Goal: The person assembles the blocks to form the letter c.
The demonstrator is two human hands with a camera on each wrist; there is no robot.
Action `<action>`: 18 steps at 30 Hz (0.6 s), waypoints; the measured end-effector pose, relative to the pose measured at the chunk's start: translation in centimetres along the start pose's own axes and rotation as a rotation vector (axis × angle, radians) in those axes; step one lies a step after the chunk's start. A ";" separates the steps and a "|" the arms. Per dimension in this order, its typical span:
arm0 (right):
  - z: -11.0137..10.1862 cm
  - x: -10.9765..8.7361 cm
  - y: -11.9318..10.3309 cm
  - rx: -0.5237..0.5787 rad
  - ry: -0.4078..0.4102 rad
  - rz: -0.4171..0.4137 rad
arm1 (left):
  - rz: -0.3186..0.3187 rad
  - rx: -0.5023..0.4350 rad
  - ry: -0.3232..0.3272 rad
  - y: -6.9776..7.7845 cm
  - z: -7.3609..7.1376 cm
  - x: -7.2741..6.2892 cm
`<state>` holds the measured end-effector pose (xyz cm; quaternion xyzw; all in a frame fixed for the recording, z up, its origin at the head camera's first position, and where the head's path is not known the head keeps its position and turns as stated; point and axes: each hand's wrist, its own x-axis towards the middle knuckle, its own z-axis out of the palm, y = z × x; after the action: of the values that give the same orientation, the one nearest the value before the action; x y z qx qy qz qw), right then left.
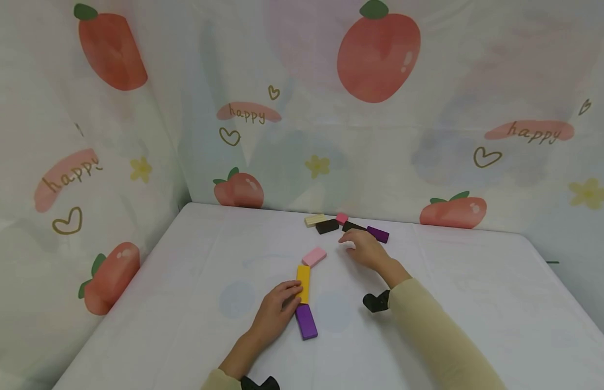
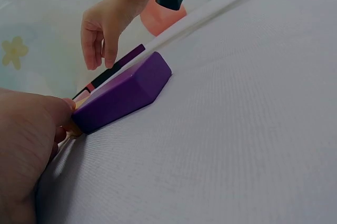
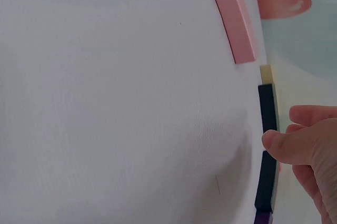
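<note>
In the head view my left hand (image 1: 276,311) lies along the left side of a yellow block (image 1: 304,283), its fingertips resting on that block. A purple block (image 1: 306,322) meets the yellow block's near end, and a pink block (image 1: 313,256) sits slantwise at its far end. The left wrist view shows the purple block (image 2: 124,92) large, right beside the left thumb. My right hand (image 1: 366,249) hovers near the far blocks with nothing held. Its thumb and fingers stand apart near two black blocks (image 3: 268,108) in the right wrist view.
Along the table's far edge lie a cream block (image 1: 315,220), a black block (image 1: 327,226), a small dark pink block (image 1: 342,218), another black block and a dark purple block (image 1: 378,234). A printed cloth (image 1: 302,146) hangs behind the white table (image 1: 194,303).
</note>
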<state>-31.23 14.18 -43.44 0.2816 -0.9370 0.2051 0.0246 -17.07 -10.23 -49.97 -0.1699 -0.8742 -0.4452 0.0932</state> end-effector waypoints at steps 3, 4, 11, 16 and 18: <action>-0.3 -0.3 0.8 0.010 0.004 0.037 | -0.006 -0.002 -0.001 0.1 0.0 0.0; -0.3 -0.4 1.1 0.012 0.002 0.039 | -0.006 0.001 0.000 0.0 0.1 0.0; -0.9 -0.6 2.7 0.001 0.037 0.057 | 0.012 0.017 0.010 -0.2 0.2 0.1; -1.5 -0.7 3.4 0.010 0.051 0.139 | 0.022 0.011 0.013 -0.2 0.2 0.1; -1.7 -0.8 3.6 0.020 0.047 0.160 | 0.017 0.006 0.012 -0.2 0.1 0.1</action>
<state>-32.64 17.95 -43.33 0.2012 -0.9536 0.2222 0.0274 -17.28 -10.19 -50.16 -0.1744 -0.8734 -0.4429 0.1027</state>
